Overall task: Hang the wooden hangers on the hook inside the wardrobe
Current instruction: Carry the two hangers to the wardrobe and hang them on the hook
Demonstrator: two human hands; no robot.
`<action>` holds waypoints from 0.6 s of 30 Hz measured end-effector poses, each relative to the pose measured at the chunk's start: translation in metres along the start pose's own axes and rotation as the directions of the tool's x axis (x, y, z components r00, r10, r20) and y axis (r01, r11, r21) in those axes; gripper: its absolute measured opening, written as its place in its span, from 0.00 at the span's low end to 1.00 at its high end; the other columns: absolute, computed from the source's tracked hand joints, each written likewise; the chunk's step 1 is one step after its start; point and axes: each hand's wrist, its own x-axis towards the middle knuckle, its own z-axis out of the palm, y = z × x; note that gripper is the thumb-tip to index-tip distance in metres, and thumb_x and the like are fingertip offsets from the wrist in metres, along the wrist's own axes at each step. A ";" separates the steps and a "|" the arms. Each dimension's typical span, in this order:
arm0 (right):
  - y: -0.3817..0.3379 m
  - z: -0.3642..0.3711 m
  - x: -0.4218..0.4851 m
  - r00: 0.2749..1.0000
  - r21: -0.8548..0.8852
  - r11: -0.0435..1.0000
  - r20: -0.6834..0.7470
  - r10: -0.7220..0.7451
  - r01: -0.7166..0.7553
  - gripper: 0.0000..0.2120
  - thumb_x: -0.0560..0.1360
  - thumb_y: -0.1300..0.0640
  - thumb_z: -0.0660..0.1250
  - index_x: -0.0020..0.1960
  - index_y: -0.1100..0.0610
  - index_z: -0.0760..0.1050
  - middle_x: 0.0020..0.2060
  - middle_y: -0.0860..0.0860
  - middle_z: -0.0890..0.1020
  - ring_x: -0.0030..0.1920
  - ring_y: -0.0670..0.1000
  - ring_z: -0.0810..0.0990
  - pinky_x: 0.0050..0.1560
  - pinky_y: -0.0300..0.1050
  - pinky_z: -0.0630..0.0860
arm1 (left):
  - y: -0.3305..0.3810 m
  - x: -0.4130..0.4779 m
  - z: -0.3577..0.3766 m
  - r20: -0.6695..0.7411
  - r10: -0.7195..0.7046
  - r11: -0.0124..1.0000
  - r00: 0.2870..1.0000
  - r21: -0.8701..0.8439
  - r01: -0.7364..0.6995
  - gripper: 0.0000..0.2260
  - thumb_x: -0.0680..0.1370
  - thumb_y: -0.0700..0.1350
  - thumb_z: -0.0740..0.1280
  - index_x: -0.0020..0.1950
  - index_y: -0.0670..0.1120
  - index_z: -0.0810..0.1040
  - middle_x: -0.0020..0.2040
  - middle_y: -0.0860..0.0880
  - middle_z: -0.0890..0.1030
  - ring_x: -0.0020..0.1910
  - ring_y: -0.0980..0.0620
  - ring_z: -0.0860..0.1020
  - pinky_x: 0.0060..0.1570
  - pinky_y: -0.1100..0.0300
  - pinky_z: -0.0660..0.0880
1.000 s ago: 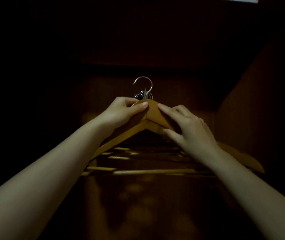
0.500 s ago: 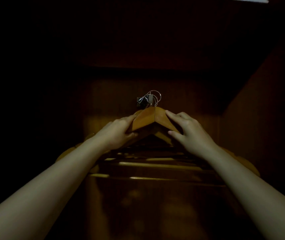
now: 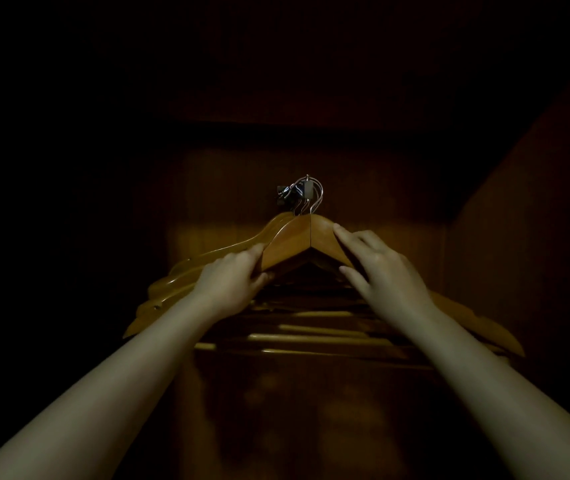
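1. Head view caught two hands, left hand (image 3: 231, 278) and right hand (image 3: 382, 268), one hook (image 3: 307, 189), and at least three wooden hangers (image 3: 186, 282); darkness hid their exact count
2. Hangers were glossy honey-brown, hung on that hook at the wardrobe (image 3: 380, 188) back
3. Left hand gripped the front hanger (image 3: 290, 242); right hand lay straight-fingered on it

Very dim, warm glow mid-frame, near-black corners, wide-angle stretching toward the soft edges.
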 end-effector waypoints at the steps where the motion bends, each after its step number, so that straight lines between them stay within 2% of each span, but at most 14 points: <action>1: -0.001 0.002 -0.002 1.000 -0.050 0.999 -0.009 -0.004 0.003 0.31 0.76 0.55 0.65 0.75 0.51 0.56 0.62 0.51 0.72 0.52 0.53 0.79 0.41 0.43 0.77 | 0.000 -0.002 0.001 -0.011 -0.008 1.000 1.000 0.016 0.009 0.21 0.79 0.49 0.62 0.71 0.52 0.63 0.60 0.48 0.76 0.57 0.49 0.75 0.52 0.55 0.72; 4: -0.003 0.009 -0.007 0.999 -0.170 0.985 -0.025 -0.028 0.023 0.35 0.70 0.59 0.72 0.73 0.55 0.61 0.57 0.54 0.77 0.42 0.54 0.82 0.28 0.40 0.73 | -0.001 -0.007 0.007 -0.105 0.002 0.998 0.994 0.057 0.004 0.20 0.78 0.47 0.63 0.69 0.52 0.65 0.63 0.49 0.75 0.61 0.48 0.74 0.55 0.54 0.72; 8: -0.005 0.012 -0.009 1.000 -0.263 0.965 -0.025 0.010 -0.016 0.39 0.64 0.58 0.77 0.72 0.56 0.64 0.52 0.54 0.80 0.32 0.52 0.81 0.22 0.36 0.66 | -0.001 -0.007 0.012 -0.127 -0.008 0.994 0.992 0.105 0.021 0.23 0.78 0.48 0.63 0.72 0.52 0.61 0.60 0.49 0.76 0.58 0.48 0.76 0.52 0.55 0.72; 11: -0.006 0.015 -0.011 0.999 -0.365 0.930 -0.011 0.033 -0.035 0.44 0.61 0.57 0.79 0.72 0.56 0.62 0.48 0.53 0.81 0.29 0.50 0.79 0.20 0.37 0.62 | -0.003 -0.008 0.013 -0.125 0.005 0.988 0.992 0.151 0.014 0.25 0.77 0.48 0.64 0.72 0.51 0.59 0.59 0.48 0.76 0.57 0.47 0.76 0.52 0.54 0.72; 14: -0.007 0.018 -0.010 0.999 -0.379 0.925 -0.020 0.031 -0.036 0.44 0.61 0.57 0.78 0.72 0.55 0.60 0.46 0.53 0.81 0.28 0.50 0.79 0.20 0.38 0.66 | -0.009 -0.005 0.014 -0.120 0.020 0.989 0.993 0.151 -0.001 0.24 0.78 0.47 0.63 0.72 0.50 0.59 0.58 0.47 0.76 0.55 0.47 0.76 0.51 0.54 0.73; 18: -0.011 0.024 -0.012 0.999 -0.387 0.921 -0.048 0.026 -0.043 0.44 0.63 0.59 0.77 0.72 0.56 0.59 0.43 0.54 0.80 0.26 0.50 0.77 0.20 0.38 0.63 | -0.013 -0.005 0.011 -0.083 0.025 0.987 0.996 0.160 -0.012 0.24 0.78 0.47 0.63 0.71 0.50 0.58 0.57 0.47 0.76 0.55 0.46 0.76 0.50 0.53 0.73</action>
